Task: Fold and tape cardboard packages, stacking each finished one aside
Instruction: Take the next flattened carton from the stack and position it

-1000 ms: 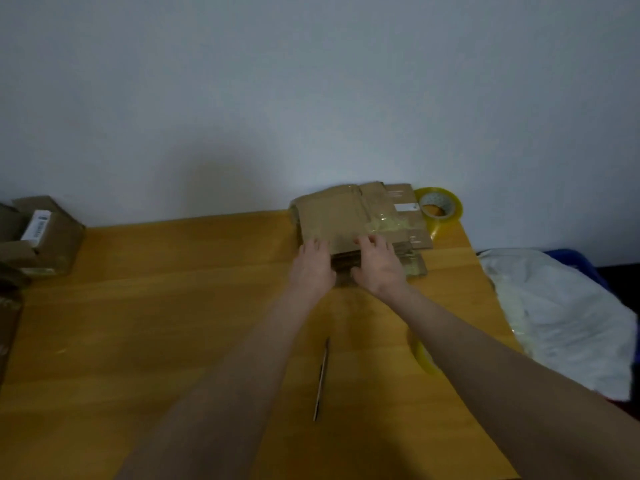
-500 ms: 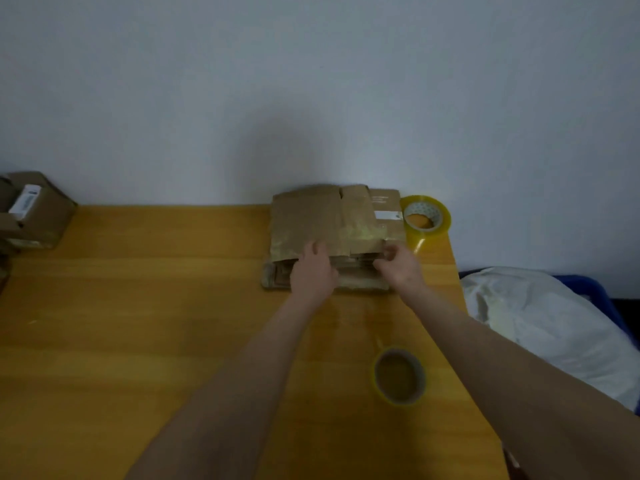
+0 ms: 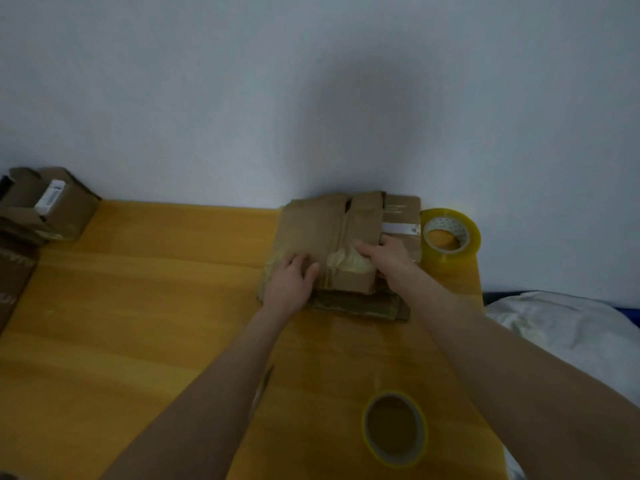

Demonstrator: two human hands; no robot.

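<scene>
Stack: centre-right; I judge it light, stiff, slick where taped.
Left hand: fingers flat on it, gripping nothing.
Right hand: same.
Hold: side edges.

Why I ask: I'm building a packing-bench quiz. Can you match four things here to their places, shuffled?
1 left hand
2 right hand
3 thinner tape roll
4 fuller tape roll

A far right table corner, by the wall
B left part of the cardboard stack
C near table edge, beside the right forearm
D stack's right part, by crumpled tape

Pairs: 1-B, 2-D, 3-C, 4-A
</scene>
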